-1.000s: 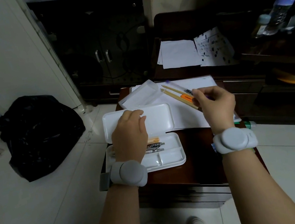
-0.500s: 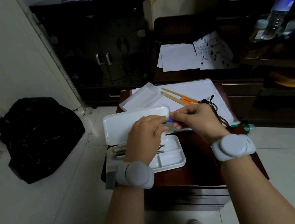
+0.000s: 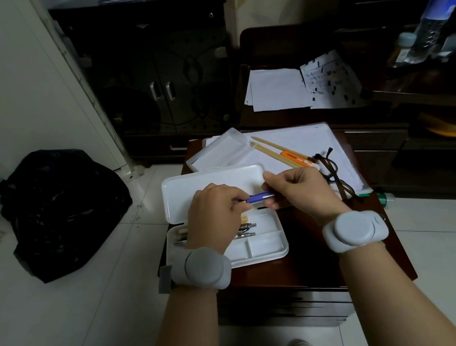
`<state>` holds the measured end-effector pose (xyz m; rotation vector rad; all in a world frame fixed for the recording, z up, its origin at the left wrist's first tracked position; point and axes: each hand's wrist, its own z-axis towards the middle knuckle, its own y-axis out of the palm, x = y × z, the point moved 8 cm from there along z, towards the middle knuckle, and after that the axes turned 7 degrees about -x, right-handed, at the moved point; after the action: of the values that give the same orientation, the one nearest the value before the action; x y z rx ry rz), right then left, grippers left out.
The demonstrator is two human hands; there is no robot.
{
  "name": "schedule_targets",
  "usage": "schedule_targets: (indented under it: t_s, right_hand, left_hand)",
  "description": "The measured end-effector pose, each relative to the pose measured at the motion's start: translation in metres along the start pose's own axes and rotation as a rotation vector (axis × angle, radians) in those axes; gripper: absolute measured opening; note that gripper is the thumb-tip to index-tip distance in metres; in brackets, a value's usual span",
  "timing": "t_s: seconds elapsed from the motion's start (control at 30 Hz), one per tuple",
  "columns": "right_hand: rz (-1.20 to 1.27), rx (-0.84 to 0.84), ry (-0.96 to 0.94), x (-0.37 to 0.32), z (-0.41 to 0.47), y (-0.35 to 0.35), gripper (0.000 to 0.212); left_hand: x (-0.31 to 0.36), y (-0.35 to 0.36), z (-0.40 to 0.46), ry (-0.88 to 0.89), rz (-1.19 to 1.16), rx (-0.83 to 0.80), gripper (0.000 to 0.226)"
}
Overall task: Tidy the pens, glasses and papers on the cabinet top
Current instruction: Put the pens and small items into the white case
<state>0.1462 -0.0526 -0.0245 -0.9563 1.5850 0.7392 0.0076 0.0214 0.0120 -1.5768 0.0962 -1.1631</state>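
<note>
Partly done: several pens already lie in open white pen case [image 3: 266, 245] on worktop [image 3: 311, 264]. Blue pen [image 3: 259, 197] held level above case, left hand [image 3: 215, 215] pinching one end, right hand [image 3: 296, 191] gripping other. Left: pencils [image 3: 273, 151], orange cutter [image 3: 296, 157], glasses [image 3: 334, 176], papers [image 3: 315, 140], all far right of case.

Bare dark cabinet top [image 3: 310, 255] lies open right of the pencil case [image 3: 266, 245]; glasses [image 3: 334, 174] crowd the papers [image 3: 306, 141].
</note>
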Motion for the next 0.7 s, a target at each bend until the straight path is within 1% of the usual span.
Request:
schedule_targets:
  t_s: [0.13, 0.23, 0.37, 0.6, 0.7]
  right_hand:
    - [0.04, 0.107, -0.041, -0.001, 0.001, -0.009, 0.03]
    - [0.039, 0.164, -0.066, -0.003, 0.002, -0.015, 0.031]
    - [0.033, 0.181, -0.085, -0.003, 0.002, -0.015, 0.03]
    - [0.023, 0.203, -0.089, -0.003, 0.002, -0.017, 0.03]
    - [0.024, 0.199, -0.072, 0.0, 0.004, -0.016, 0.03]
  left_hand:
    - [-0.017, -0.005, -0.001, -0.101, 0.001, -0.013, 0.01]
    - [-0.025, -0.001, -0.002, -0.175, 0.025, -0.116, 0.012]
    - [-0.033, 0.009, -0.006, -0.251, 0.029, -0.267, 0.014]
    - [-0.041, 0.015, -0.007, -0.281, 0.073, -0.353, 0.01]
    - [-0.044, 0.017, -0.007, -0.28, 0.072, -0.366, 0.011]
